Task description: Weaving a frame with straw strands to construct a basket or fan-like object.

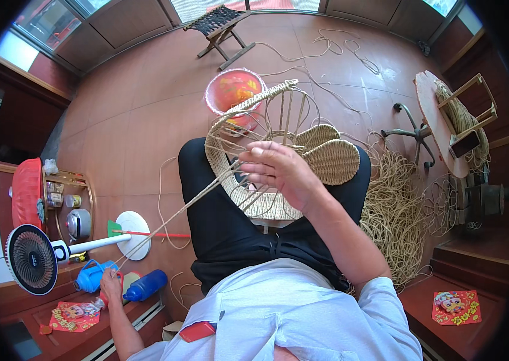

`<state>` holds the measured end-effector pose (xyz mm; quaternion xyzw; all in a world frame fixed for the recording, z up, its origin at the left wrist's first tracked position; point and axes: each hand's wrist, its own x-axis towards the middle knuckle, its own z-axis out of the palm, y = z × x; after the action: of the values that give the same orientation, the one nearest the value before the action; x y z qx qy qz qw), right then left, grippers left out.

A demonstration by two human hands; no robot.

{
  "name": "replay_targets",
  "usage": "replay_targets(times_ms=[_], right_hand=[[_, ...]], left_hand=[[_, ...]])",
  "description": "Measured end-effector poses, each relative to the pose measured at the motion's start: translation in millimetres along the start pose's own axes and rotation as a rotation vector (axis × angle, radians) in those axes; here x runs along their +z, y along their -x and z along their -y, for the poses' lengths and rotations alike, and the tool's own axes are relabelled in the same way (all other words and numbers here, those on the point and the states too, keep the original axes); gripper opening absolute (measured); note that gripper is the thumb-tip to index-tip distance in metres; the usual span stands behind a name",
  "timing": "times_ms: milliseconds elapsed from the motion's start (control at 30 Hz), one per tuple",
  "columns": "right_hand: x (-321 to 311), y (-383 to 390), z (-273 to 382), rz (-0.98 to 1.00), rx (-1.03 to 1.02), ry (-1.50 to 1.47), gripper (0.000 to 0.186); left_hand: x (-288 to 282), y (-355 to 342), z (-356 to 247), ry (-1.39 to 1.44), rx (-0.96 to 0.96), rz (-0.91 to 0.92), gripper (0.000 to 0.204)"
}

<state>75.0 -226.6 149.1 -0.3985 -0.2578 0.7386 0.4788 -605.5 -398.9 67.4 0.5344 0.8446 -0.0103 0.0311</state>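
A half-woven straw-coloured cord piece (218,162) with bare spokes and two rounded woven pads (332,162) rests between my legs. My right hand (272,171) is over its left-middle spokes, fingers apart and slightly curved, touching or close to the strands; it grips nothing that I can see. A long doubled cord (188,204) runs from the weave down to my left hand (111,283), which is closed on it out at the lower left, near a blue jug.
Red bucket (221,90) beyond the weave; folding stool (218,36) farther back. Cord heap (395,222) and wheeled stand (423,135) at right. Fan (32,259), low cart (74,192), blue jug (95,274) and blue bottle (146,286) at left. Loose cords trail across the floor.
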Motion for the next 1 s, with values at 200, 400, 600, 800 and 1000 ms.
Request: replay_targets(times_ms=[200, 400, 600, 800, 1000], right_hand=[[9, -4, -6, -0.048, -0.087, 0.141, 0.041], [19, 11, -10, -0.115, -0.656, 1.169, 0.035], [-26, -8, 1, -0.122, -0.822, 1.698, 0.027], [-76, 37, 37, -0.111, -0.815, 1.977, 0.021], [-122, 99, 57, -0.416, -0.862, 1.819, 0.017]], left_hand=[[0, 9, 26, -0.005, -0.025, -0.050, 0.022], [0, 24, 51, -0.073, -0.149, -0.032, 0.015], [-3, 28, 59, -0.036, -0.205, 0.003, 0.014], [7, 5, 71, -0.076, -0.278, 0.045, 0.019], [11, -24, 66, -0.101, -0.356, 0.119, 0.028]])
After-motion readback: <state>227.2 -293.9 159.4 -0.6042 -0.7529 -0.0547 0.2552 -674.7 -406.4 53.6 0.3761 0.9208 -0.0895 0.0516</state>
